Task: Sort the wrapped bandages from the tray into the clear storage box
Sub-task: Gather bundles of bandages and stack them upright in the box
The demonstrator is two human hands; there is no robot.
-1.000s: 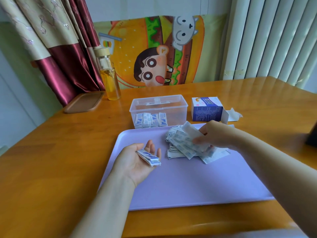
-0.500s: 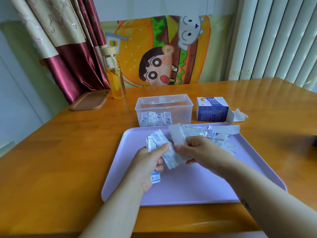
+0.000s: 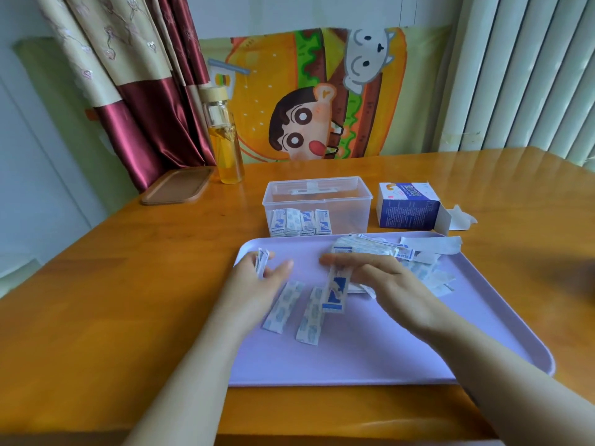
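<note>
On the wooden table (image 3: 96, 317), a brown lid (image 3: 175, 189) and a bottle (image 3: 225, 146) of yellow liquid are seen at the far left. The left hand (image 3: 257, 280) is held over the near-left corner of the lavender tray (image 3: 354, 349), and a small stack of bandages (image 3: 261, 262) is gripped on edge between its curled fingers and thumb. Two loose bandages (image 3: 283, 307) are laid side by side on the tray just right of that hand. Behind the tray, the clear storage box (image 3: 317, 201) is set open, with a row of filed bandages (image 3: 301, 222) stood upright against its front wall. A blue-printed bandage (image 3: 336, 291) is held by its top end under the outstretched fingers of the right hand (image 3: 386, 284); the thumb is hidden. A heap of bandages (image 3: 370, 247) is piled at the tray's far edge, and a blue carton (image 3: 409, 206) is placed beside the box.
</note>
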